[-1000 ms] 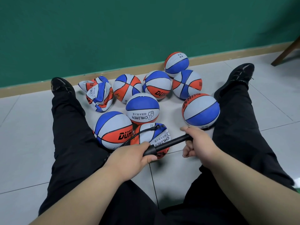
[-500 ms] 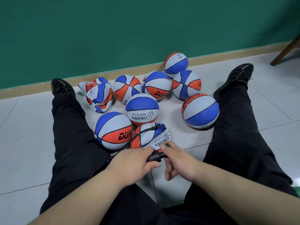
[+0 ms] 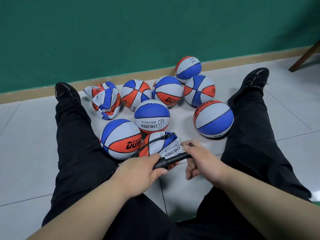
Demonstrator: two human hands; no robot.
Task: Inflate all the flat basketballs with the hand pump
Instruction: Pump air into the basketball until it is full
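Person sits on tiled floor (image 3: 26,153), legs spread, balls btwn them. L hand (image 3: 140,172) curled tight round hand pump (image 3: 170,160) barrel, thumb on top. R hand (image 3: 200,161) fisted round pump handle, just beside L hand, short bit of black tube showing btwn them. Thin black hose (image 3: 152,142) runs from under L hand up to top of half-flat ball (image 3: 161,144), which lies right in front of hands, touching DUNK ball (image 3: 119,139) on its left. CHILDREN ball (image 3: 152,116) just behind. Two crumpled flat balls (image 3: 107,103) near L shoe (image 3: 66,92). Five more round balls, incl one (image 3: 213,118) against R leg, rest toward green wall (image 3: 155,32)
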